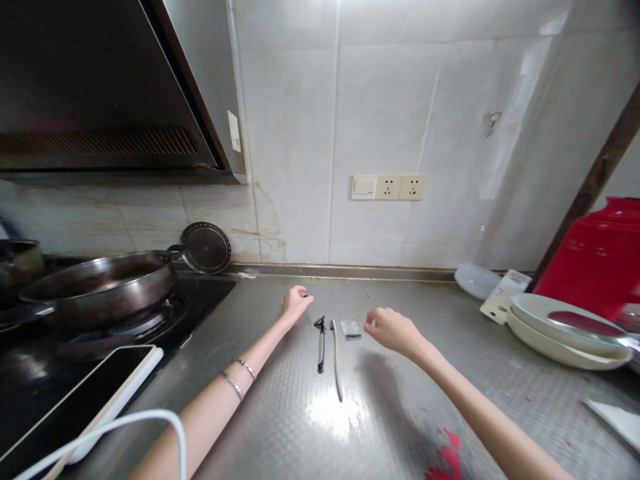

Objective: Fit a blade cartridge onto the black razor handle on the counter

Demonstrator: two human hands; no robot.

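Note:
On the metal counter, a dark green razor lies lengthwise, and just right of it is a pale, thin toothbrush-like stick. A small clear plastic case with a dark green strip rests to the right of the stick. My left hand is beyond and left of the razor, its fingers curled around something small and dark that I cannot make out. My right hand hovers to the right of the clear case with its fingers curled together; whether anything is inside them is hidden.
A steel pan sits on the black stove at left, with a phone and white cable nearer. Plates, a white card and a red container stand at right. Wall sockets are behind.

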